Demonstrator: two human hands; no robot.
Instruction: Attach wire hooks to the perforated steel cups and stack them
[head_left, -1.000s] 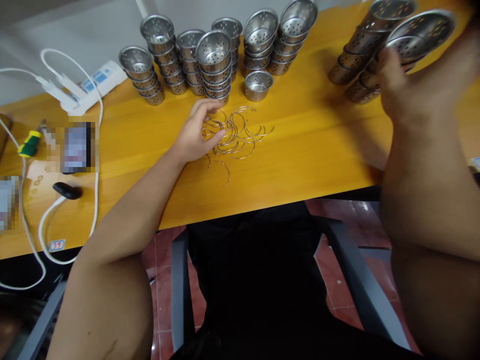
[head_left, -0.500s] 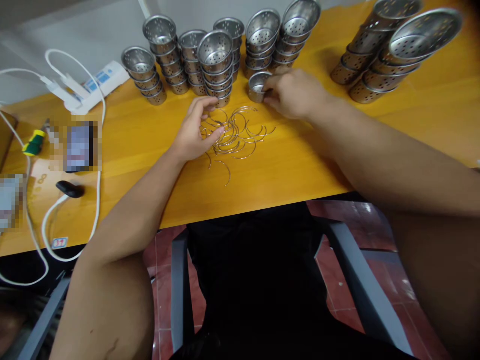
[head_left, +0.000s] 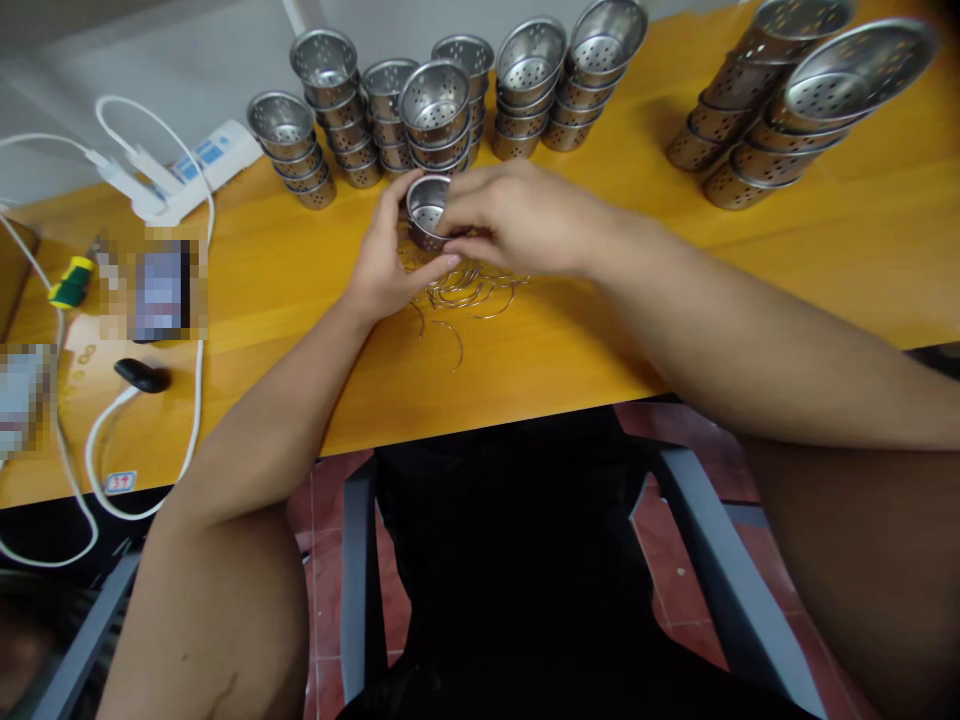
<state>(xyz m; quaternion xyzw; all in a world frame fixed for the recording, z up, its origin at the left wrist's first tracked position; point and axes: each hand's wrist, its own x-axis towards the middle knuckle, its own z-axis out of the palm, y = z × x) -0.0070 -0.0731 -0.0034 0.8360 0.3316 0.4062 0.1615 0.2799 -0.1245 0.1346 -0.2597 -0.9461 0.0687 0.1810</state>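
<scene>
In the right hand (head_left: 517,215), a little metal cup (head_left: 427,207) full of small holes, pinched at its right side, with fingers over the rim and thumb low on the outside. So, right at the tips of that hand, and left of its palm. Round mouth up.

Close by on the other side, the left hand (head_left: 382,250), curved like a letter C, with thumb and fingers spread apart and the cup in the gap. Cannot tell about any touch there. Cannot tell, either, about cup on the wood or cup in the air.

Just in front of the cup, thin bent wires (head_left: 459,292) in a messy heap, partly hidden by the hands. Under it all, a yellow worktop (head_left: 540,360).

Just behind the cup, a stack of cups (head_left: 436,115) with holes too, and more stacks (head_left: 529,75) beside it. Far to the right, past the right hand, two tall stacks (head_left: 772,160). Off to the left, well apart from both hands, a white power strip (head_left: 217,165) and a green and yellow handle (head_left: 71,284).
</scene>
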